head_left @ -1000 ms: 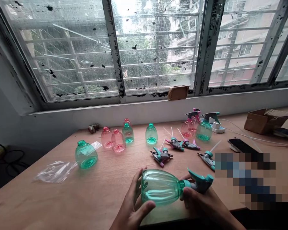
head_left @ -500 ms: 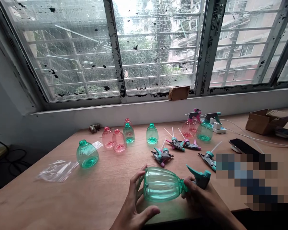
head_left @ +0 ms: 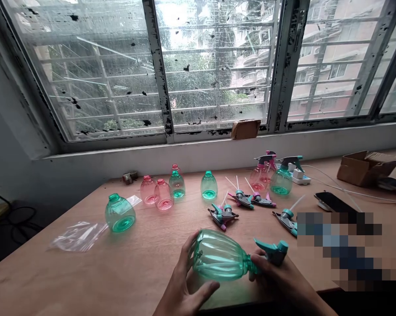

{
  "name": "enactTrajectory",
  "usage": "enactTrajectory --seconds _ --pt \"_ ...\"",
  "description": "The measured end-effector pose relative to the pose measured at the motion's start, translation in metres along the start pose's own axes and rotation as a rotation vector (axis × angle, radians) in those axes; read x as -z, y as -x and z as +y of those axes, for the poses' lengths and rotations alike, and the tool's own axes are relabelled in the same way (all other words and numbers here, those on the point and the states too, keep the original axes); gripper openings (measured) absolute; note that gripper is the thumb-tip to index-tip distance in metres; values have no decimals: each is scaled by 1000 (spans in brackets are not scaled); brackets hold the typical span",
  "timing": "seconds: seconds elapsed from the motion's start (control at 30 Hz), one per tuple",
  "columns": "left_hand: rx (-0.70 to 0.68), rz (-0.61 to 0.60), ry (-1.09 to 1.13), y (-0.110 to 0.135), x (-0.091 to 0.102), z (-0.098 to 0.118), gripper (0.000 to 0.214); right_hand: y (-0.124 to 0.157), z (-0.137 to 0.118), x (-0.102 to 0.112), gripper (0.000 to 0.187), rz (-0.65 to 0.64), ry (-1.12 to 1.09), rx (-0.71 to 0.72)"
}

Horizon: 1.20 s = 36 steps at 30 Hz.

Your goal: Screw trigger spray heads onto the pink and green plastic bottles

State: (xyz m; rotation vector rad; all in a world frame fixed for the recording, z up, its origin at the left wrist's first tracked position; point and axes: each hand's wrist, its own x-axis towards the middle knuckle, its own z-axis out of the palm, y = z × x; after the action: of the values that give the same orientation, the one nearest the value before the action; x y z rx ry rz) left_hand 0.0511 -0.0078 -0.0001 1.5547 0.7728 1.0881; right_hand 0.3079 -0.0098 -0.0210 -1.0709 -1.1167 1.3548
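Note:
A translucent green spray bottle (head_left: pixel 219 255) lies sideways in the air over the table's near edge, its base to the left. My left hand (head_left: pixel 184 281) cups that base, fingers curled behind it and thumb spread away below. At the neck, my right hand (head_left: pixel 270 272) pinches the collar with thumb and fingers. The teal and dark grey trigger head (head_left: pixel 275 251) sits at the neck, above my right hand. Behind the bottle lie loose trigger heads, among them a teal-and-pink group (head_left: pixel 222 215) and a single teal one (head_left: pixel 286 219).
Open green bottles (head_left: pixel 120 215) and pink bottles (head_left: pixel 164 195) stand at the left and back. Assembled sprayers (head_left: pixel 281 177) stand near a power strip (head_left: pixel 301 176). A plastic bag (head_left: pixel 79 236), phone (head_left: pixel 337 205) and cardboard box (head_left: pixel 365 169) also lie on the table (head_left: pixel 119 281).
The bottle has shifted slightly left, and its base has turned a little toward me. Both hands keep nearly the same place.

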Motion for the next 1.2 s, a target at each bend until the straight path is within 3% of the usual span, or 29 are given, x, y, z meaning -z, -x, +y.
enactTrajectory --seconds 0.2,0.43,0.6,0.73,0.93,1.2 --pt "17 58 9 1 0 8 62 -2 2 3 44 -40 24 49" --pt "3 11 -87 -2 1 -1 73 -4 0 -1 39 72 -149 52" --pt "-74 -20 -120 -3 -1 0 77 -3 -1 -2 39 66 -165 27" --pt "10 -44 -7 -2 -3 6 78 -3 2 -1 44 53 -147 36" --pt "99 62 14 0 -4 10 73 -4 1 -3 54 15 -145 88" --pt "140 35 68 -1 -5 12 75 -4 3 -4 42 -25 -175 88"
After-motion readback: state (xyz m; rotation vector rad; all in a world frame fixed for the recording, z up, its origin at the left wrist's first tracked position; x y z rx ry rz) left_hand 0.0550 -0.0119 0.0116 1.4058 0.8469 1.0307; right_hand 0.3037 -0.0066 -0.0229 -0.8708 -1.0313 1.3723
